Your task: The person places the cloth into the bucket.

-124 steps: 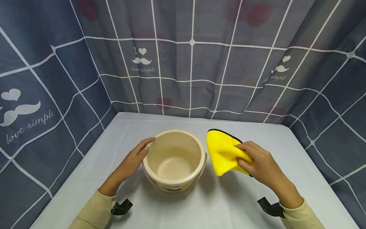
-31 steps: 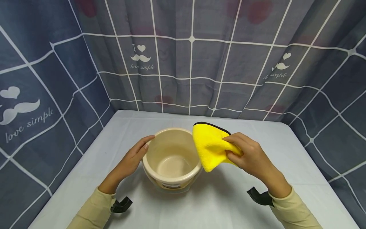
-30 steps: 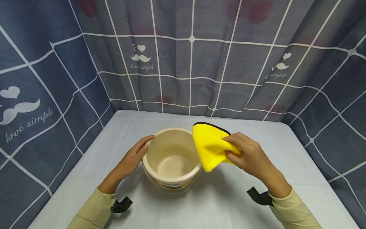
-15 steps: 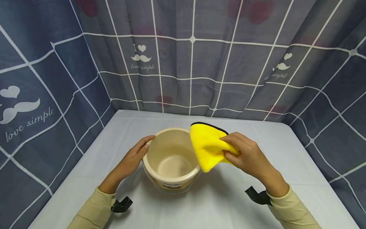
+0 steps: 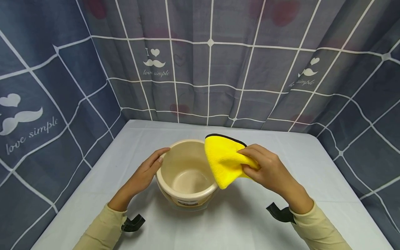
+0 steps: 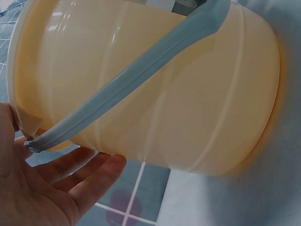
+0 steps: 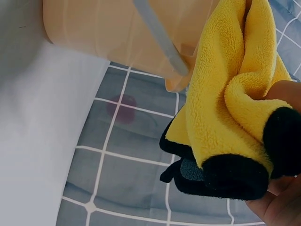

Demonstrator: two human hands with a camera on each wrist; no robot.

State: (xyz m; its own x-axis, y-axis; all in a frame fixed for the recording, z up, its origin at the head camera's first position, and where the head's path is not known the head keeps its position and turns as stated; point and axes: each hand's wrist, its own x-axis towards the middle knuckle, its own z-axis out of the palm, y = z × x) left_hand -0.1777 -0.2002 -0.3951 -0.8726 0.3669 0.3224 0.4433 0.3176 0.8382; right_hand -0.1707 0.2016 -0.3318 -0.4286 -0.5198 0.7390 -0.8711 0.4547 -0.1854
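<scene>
A cream plastic bucket [image 5: 189,193] stands upright on the white-covered table. My left hand [image 5: 141,176] holds its left rim; in the left wrist view the fingers [image 6: 101,176] lie along the outer wall under the rim, near the end of the grey handle [image 6: 136,70]. A folded yellow cleaning cloth [image 5: 221,159] with black edging is pinched between the thumb and fingers of my right hand [image 5: 268,170]. The cloth overlaps the bucket's right rim in the head view and hides part of it. A dark grey layer [image 7: 190,170] shows inside the cloth's fold.
A white cover [image 5: 243,222] spreads over the table around the bucket. Grey-blue curtains [image 5: 190,69] with white grid lines enclose the back and both sides. Black straps [image 5: 132,224] sit at both wrists.
Since the oldest frame my right hand has carried the cloth leftward and slightly up, from beside the bucket to over its right rim. My left hand has stayed on the rim.
</scene>
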